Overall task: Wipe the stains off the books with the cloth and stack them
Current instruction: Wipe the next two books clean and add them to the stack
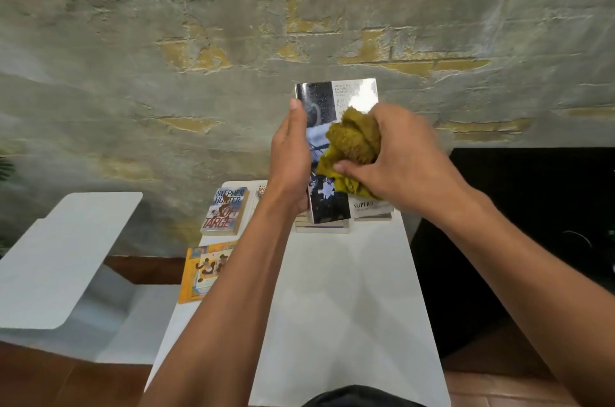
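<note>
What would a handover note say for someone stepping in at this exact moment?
Left hand grips the glossy book upright above the white table. Right hand holds the bunched yellow cloth against its cover.
A small stack lies at the table's far end; the Soft Target paperback and an orange book lie unstacked at left.
Left: finish this cover, stack it, then handle those two. Whether they are wiped cannot be told.

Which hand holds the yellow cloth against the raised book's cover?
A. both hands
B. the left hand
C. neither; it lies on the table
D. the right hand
D: the right hand grips the yellow cloth on the cover, while the left hand holds the raised book by its edge.
</note>
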The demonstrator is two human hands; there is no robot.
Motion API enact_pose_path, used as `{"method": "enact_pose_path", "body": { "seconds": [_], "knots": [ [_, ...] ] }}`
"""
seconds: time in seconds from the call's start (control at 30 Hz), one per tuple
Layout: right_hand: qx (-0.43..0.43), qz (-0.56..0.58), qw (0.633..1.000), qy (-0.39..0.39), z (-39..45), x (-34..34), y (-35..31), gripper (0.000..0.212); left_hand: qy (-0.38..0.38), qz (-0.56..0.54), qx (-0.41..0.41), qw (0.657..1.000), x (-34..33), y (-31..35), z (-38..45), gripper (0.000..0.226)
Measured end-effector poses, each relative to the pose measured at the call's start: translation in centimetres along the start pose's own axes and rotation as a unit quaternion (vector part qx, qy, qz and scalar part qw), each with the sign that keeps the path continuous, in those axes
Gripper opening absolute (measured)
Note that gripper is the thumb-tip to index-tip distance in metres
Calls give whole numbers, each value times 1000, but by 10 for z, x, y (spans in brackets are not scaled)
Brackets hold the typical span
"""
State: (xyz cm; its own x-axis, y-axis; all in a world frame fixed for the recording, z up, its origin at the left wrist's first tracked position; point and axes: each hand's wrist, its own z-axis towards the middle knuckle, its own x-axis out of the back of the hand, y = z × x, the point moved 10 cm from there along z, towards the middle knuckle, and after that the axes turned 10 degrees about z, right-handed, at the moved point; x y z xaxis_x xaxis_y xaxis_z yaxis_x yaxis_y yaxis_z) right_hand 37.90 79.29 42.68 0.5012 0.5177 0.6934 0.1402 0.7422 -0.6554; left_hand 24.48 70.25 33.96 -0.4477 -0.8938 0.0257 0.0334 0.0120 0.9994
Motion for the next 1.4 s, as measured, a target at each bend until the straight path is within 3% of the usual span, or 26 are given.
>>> {"method": "enact_pose_path", "body": {
  "seconds": [0.23, 0.4, 0.57, 0.67, 0.77, 0.87, 1.0, 1.23, 1.4],
  "knots": [
    [16, -17, 999, -41, -22, -31, -2, 48, 28, -53, 29, 998, 13, -24, 17, 109],
    [10, -13, 999, -39, -30, -37, 5, 48, 91, -64, 39, 993, 23, -33, 17, 104],
    [8, -13, 997, -70, -37, -36, 10, 47, 116, -89, 12, 989, 30, -11, 1, 72],
    [-20, 39, 995, -84, -37, -14, 19, 42, 103, -129, 16, 986, 34, -10, 1, 60],
    [-47, 136, 987, -67, -25, 10, 21, 50, 69, -144, 14, 987, 32, -8, 1, 68],
    [-40, 153, 987, -36, -9, 16, 16, 52, 12, -179, 23, 984, 17, -11, -1, 78],
    [-23, 101, 994, -20, 3, -1, 5, 50, -65, -218, 22, 973, -5, -8, -6, 90],
    [-26, 17, 999, -44, -16, -37, 6, 48, -26, -196, 7, 980, 7, -9, -4, 93],
    [-32, 12, 998, -48, -26, -50, 11, 47, -44, -210, 25, 976, 5, -13, -10, 81]
  ]
}}
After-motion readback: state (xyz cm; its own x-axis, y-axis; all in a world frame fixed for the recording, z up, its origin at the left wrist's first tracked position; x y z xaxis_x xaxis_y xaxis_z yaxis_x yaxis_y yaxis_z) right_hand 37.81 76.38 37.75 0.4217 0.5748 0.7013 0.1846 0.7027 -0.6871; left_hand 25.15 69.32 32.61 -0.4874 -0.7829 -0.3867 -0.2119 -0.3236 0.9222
